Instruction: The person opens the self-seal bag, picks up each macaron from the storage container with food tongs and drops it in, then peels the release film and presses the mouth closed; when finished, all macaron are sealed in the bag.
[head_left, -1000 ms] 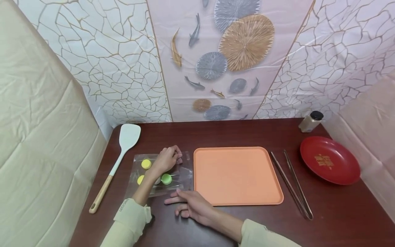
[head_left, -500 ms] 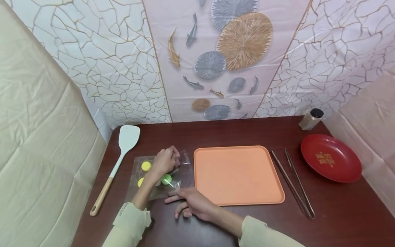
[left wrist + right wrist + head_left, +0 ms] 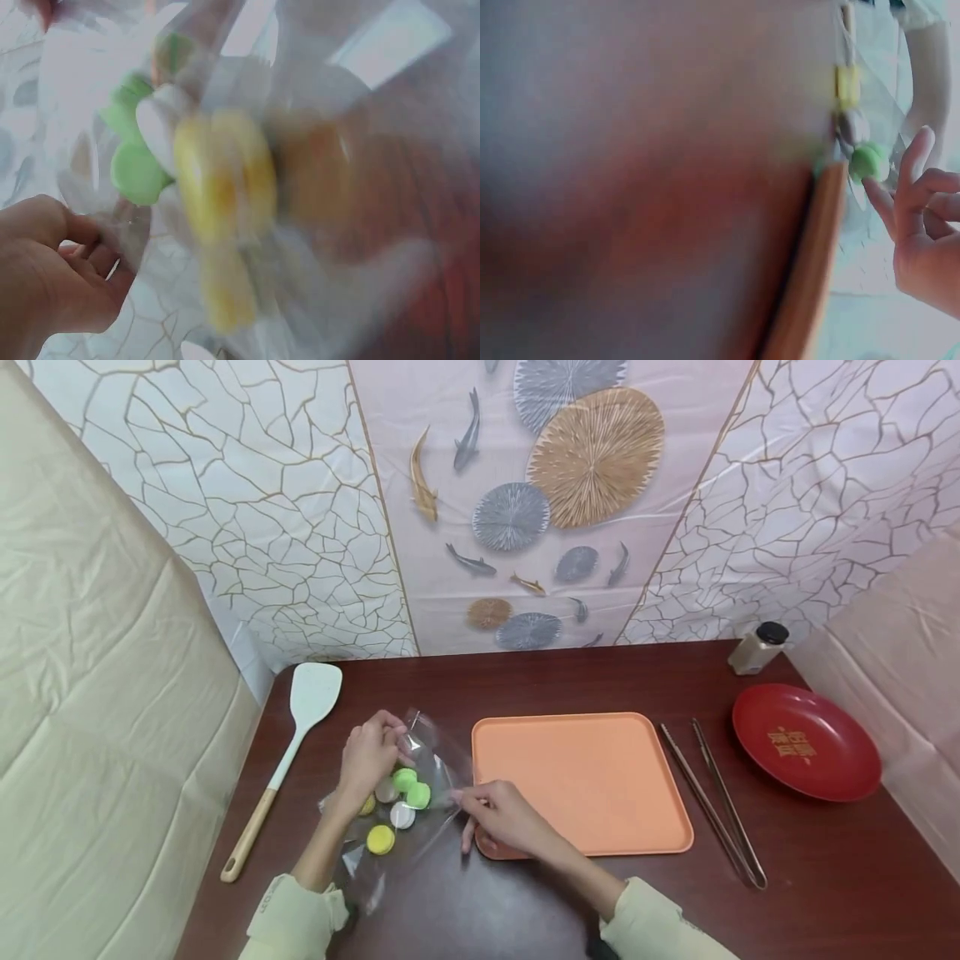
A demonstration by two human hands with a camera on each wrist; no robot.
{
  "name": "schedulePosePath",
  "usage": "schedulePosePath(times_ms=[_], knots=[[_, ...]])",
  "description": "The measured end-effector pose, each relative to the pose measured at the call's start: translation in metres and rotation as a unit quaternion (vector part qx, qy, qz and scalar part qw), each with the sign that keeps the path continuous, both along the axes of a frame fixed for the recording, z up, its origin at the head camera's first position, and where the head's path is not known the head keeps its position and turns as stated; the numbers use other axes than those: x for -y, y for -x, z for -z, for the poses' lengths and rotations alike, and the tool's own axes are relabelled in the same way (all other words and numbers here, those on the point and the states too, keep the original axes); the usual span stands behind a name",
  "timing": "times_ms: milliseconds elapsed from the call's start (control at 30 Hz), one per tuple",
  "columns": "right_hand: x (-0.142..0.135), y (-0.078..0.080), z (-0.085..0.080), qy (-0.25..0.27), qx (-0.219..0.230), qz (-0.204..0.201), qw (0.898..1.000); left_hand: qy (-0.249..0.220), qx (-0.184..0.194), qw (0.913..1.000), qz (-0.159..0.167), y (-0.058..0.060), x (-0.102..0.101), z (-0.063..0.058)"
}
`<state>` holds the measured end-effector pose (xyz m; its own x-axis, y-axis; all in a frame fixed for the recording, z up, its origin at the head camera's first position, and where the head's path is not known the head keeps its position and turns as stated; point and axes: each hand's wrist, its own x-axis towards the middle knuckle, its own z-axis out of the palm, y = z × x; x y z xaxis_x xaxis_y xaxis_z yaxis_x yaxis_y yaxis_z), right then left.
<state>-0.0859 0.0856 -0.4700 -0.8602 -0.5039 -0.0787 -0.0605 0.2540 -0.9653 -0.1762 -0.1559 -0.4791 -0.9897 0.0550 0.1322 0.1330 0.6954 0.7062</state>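
A clear plastic bag (image 3: 438, 764) of yellow, green and pale macarons (image 3: 381, 839) is over the tabletop's (image 3: 570, 914) left half. The left hand (image 3: 367, 756) pinches its far side; the right hand (image 3: 506, 817) pinches its right edge, beside the near left corner of an orange rectangular tray (image 3: 577, 781). A white spatula (image 3: 315, 693) with a wooden handle lies along the tabletop's left edge. Right of the tray lie metal tongs (image 3: 703, 795), then a red oval plate (image 3: 832, 735) by the right edge and a black-lidded jar (image 3: 756, 652) at the far right corner.
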Motion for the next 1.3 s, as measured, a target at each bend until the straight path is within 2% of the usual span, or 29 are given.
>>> schedulePosePath(times_ms=[33,100,200,267,467,600,700,767,900,1000,1167,1233,1300], knots=[[-0.002,0.003,-0.001,-0.011,-0.031,0.004,0.999,-0.012,-0.001,0.9999,-0.008,-0.006,0.001,-0.009],[-0.005,0.007,-0.005,-0.039,-0.100,0.016,0.994,-0.023,-0.022,0.9990,-0.030,-0.013,0.003,-0.016],[-0.008,0.013,-0.011,-0.068,-0.187,0.038,0.979,-0.046,-0.055,0.9955,-0.062,-0.022,0.007,-0.020],[-0.009,0.015,-0.014,-0.078,-0.223,0.052,0.970,-0.081,-0.071,0.9915,-0.072,-0.027,0.010,-0.022],[-0.012,0.020,-0.026,-0.059,-0.264,0.085,0.959,-0.189,-0.123,0.9703,-0.087,-0.041,0.017,-0.029],[-0.012,0.024,-0.033,-0.043,-0.285,0.105,0.952,-0.216,-0.159,0.9566,-0.114,-0.046,0.019,-0.032],[-0.014,0.027,-0.036,-0.032,-0.297,0.121,0.947,-0.238,-0.168,0.9485,-0.124,-0.050,0.019,-0.033],[-0.015,0.029,-0.037,-0.026,-0.305,0.129,0.943,-0.253,-0.178,0.9443,-0.114,-0.052,0.019,-0.032],[-0.017,0.031,-0.041,-0.017,-0.322,0.134,0.937,-0.297,-0.202,0.9315,-0.055,-0.055,0.020,-0.033],[-0.018,0.033,-0.044,-0.009,-0.334,0.133,0.933,-0.333,-0.220,0.9167,-0.012,-0.056,0.020,-0.035],[-0.019,0.035,-0.048,0.008,-0.345,0.137,0.928,-0.368,-0.240,0.8982,0.018,-0.057,0.020,-0.041],[-0.019,0.035,-0.050,0.014,-0.348,0.138,0.927,-0.374,-0.247,0.8937,0.025,-0.057,0.021,-0.043],[-0.018,0.036,-0.052,0.019,-0.350,0.137,0.926,-0.374,-0.247,0.8934,0.028,-0.058,0.022,-0.044]])
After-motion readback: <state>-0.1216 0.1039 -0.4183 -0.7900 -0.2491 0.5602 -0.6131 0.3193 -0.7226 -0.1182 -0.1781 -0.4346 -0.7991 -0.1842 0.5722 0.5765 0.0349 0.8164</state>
